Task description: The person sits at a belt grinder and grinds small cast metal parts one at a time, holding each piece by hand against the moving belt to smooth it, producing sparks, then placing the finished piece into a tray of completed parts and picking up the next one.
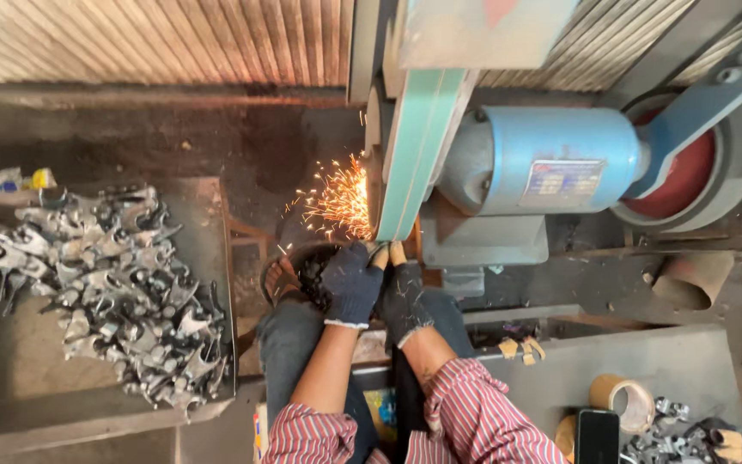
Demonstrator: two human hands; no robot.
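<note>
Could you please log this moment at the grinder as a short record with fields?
Left hand: gloved, pressed toward the belt beside the right hand
Right hand: gloved, fingertips at the belt
Held piece: hidden by the gloves
Belt: green, sparks flying left
Motor: blue, right of the belt
Tray: on the left, holds piled metal parts

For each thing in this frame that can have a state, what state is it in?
left hand: gloved, pressing a part to the belt
right hand: gloved, beside the left, at the belt
sanding belt: throwing sparks at the contact point
sparks: spraying leftward
metal tray: heaped with grey metal parts
metal parts: piled loose
tape roll: lying flat
phone: screen dark
</note>
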